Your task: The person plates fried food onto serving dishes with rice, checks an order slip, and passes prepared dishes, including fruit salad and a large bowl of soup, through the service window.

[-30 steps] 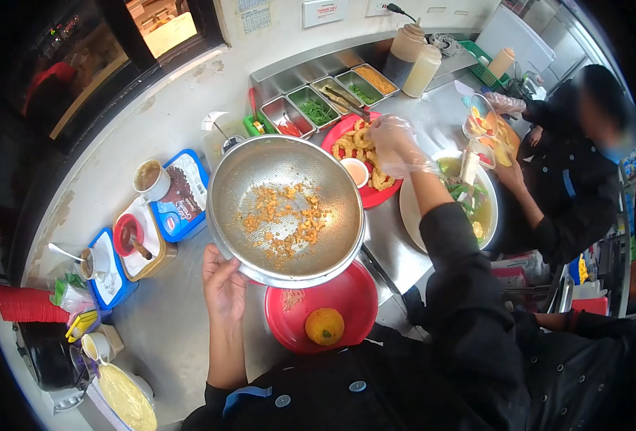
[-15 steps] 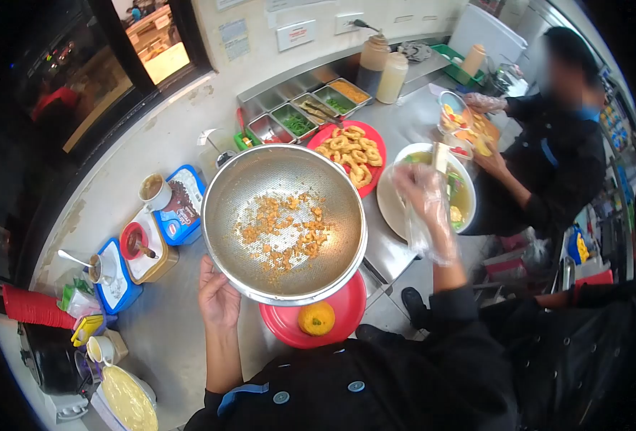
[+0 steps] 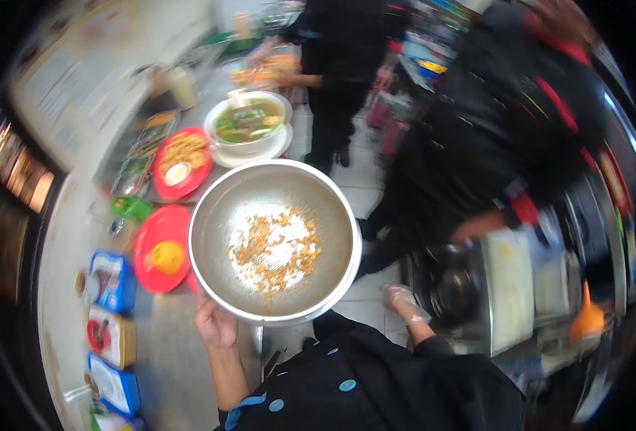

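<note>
On the tabletop [image 3: 181, 352], a red plate [image 3: 147, 237] bearing a yellow mound [image 3: 168, 256] sat at nine o'clock from the perforated metal bowl [image 3: 214, 233], and a plate of fried food [image 3: 198, 179] at ten. Your left hand [image 3: 217, 323] gripped the bowl's rim at seven, brown crumbs [image 3: 275, 251] inside. Your gloved right hand [image 3: 405, 304] was at four, its spread unclear.
</note>
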Demonstrator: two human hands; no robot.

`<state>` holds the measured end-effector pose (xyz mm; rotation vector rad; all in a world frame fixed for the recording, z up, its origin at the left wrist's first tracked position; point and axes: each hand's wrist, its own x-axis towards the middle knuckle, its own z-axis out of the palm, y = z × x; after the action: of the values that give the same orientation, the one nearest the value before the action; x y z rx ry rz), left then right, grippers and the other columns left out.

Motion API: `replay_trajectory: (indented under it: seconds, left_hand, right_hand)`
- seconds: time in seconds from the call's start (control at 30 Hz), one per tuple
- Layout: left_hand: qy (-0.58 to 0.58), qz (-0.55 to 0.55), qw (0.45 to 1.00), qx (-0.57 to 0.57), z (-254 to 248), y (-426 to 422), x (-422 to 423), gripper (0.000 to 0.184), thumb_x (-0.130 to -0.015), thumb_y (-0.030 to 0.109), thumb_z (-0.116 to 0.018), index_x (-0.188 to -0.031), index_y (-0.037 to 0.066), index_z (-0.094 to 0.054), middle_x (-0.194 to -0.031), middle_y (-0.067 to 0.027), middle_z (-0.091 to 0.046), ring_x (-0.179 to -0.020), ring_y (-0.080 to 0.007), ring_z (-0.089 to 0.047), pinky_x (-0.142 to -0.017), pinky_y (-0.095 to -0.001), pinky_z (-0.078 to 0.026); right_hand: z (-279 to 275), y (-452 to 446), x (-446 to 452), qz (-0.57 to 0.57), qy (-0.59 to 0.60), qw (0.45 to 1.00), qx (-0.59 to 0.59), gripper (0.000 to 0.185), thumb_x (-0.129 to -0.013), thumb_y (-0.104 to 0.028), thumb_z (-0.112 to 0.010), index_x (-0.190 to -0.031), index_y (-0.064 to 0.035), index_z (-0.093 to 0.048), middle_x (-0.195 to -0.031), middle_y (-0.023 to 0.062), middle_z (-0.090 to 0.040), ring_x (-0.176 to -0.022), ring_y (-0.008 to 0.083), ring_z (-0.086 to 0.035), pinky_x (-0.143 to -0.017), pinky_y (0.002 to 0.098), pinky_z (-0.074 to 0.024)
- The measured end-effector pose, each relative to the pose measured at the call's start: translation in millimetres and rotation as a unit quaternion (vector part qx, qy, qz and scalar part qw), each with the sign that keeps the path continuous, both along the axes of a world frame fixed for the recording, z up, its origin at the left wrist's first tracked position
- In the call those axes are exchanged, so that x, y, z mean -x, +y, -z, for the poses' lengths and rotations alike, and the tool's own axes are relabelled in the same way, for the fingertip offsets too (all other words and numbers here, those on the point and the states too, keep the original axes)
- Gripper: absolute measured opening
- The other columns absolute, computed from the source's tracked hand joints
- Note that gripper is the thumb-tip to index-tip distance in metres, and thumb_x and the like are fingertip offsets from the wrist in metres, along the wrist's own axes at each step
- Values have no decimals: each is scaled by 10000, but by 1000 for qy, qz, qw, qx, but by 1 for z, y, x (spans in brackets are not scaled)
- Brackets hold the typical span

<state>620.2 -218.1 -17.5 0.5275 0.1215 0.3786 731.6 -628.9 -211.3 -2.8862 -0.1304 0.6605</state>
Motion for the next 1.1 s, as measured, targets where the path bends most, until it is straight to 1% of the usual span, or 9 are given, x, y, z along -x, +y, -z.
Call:
replay_trajectory:
  seconds: [0.2, 0.27, 0.43, 0.6, 0.67, 0.73, 0.8, 0.87, 1.1]
  left_hand:
    - [51, 250, 967, -16, 8, -133, -21, 437, -798, 8, -469, -1235, 15, -467, -1230, -137, -537, -1140, -255, -511, -999, -404, -389]
    - [86, 350, 933, 13, -4, -172, -30, 421, -810, 9, -464, -1231, 25, -457, -1209, -132, -542, -1127, -262, -515, -987, -411, -391]
    - [97, 533, 841, 16, -15, -301, -46, 250, -856, 63, -490, -1106, 69, -477, -1121, -90, -569, -1059, -244, -536, -943, -417, -415]
    - [111, 602, 783, 108, 15, -458, -89, 68, -877, 50, -498, -840, 105, -484, -945, -51, -612, -901, -213, -604, -847, -393, -485]
    - [107, 595, 787, 125, 33, -523, -112, 116, -866, 35, -514, -802, 121, -471, -923, -47, -611, -883, -215, -607, -829, -406, -490]
    - [102, 594, 787, 129, 47, -579, -141, 140, -861, 27, -523, -813, 134, -447, -958, -54, -596, -924, -225, -592, -841, -437, -479]
    - [145, 544, 822, 83, 48, -630, -166, 215, -841, 35, -572, -781, 160, -408, -926, -51, -579, -907, -210, -560, -868, -448, -451]
    - [116, 543, 829, 60, 69, -677, -202, 191, -854, 30, -542, -891, 139, -390, -1072, -95, -532, -1040, -257, -518, -961, -455, -388]
    - [111, 590, 788, -138, 74, -674, -225, 655, -847, 179, -618, -1387, 146, -248, -1206, -96, -463, -1155, -265, -469, -945, -509, -420]
  right_hand:
    - [38, -118, 167, 148, 121, 981, 22, 330, -799, -167, -450, -1027, -38, -651, -991, 184, -652, -973, 318, -623, -864, 421, -473]
    - [74, -153, 221, 94, 152, 983, 26, 343, -812, -218, -470, -1030, -27, -653, -1124, 212, -598, -1079, 325, -569, -905, 419, -444]
    - [83, -189, 284, 335, 192, 920, -65, 529, -786, -430, -537, -1103, -13, -617, -1202, 232, -556, -1177, 367, -486, -967, 427, -394]
    - [92, -216, 287, 503, 77, 852, -124, 529, -785, -470, -559, -1047, -20, -652, -1190, 219, -569, -1156, 340, -508, -957, 428, -403]
    - [239, -267, 325, 405, 58, 902, -138, 572, -788, -462, -554, -1169, -36, -580, -1244, 234, -526, -1173, 423, -466, -984, 443, -380]
    - [109, -266, 319, 400, 87, 889, -204, 473, -829, -416, -518, -1131, -63, -608, -1215, 174, -563, -1117, 394, -505, -957, 438, -398]
    - [302, -305, 377, 251, 62, 962, -86, 393, -864, -418, -479, -1049, -121, -657, -1142, 122, -604, -1048, 343, -539, -930, 424, -410]
    - [214, -340, 346, 337, 150, 923, -111, 396, -862, -421, -480, -1043, -118, -658, -1131, 124, -607, -1042, 343, -543, -929, 422, -409]
    - [162, -477, 159, 265, 133, 954, -50, 405, -858, -433, -485, -1026, -109, -661, -1094, 132, -619, -1024, 344, -554, -929, 416, -406]
